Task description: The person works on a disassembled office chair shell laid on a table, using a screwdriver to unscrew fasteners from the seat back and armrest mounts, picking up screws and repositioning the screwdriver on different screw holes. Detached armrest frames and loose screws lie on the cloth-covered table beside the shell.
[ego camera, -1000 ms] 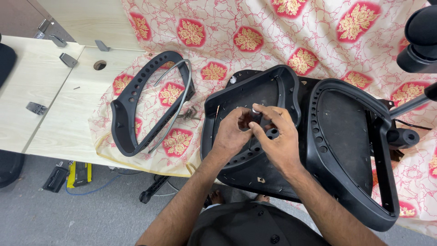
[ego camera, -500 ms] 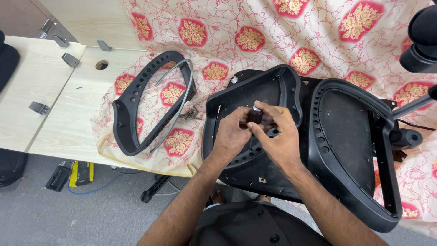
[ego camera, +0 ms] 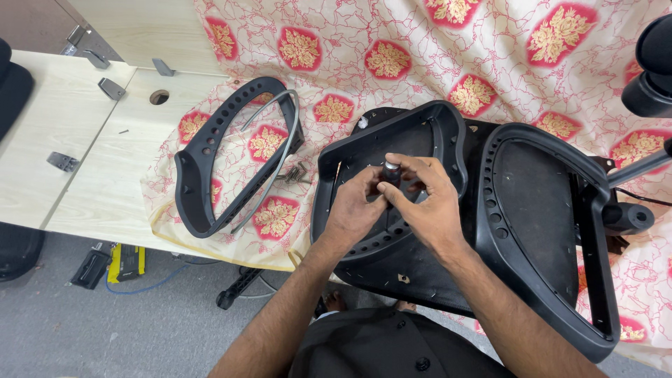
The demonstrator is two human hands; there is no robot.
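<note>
Gripped between both hands: a small dark cylinder (ego camera: 391,172), held over the black seat shell (ego camera: 364,150). It is pinched by the right hand (ego camera: 427,203) from the right and met by the left hand (ego camera: 355,206) fingertips from the left; what kind of part it is cannot be told. A patterned red-and-cream cloth (ego camera: 490,56) is spread under everything. Right of the shell, a mesh backrest frame (ego camera: 539,231) is laid. Left, a curved perforated frame (ego camera: 210,164) is set on the cloth, with loose screws (ego camera: 295,173) beside it.
</note>
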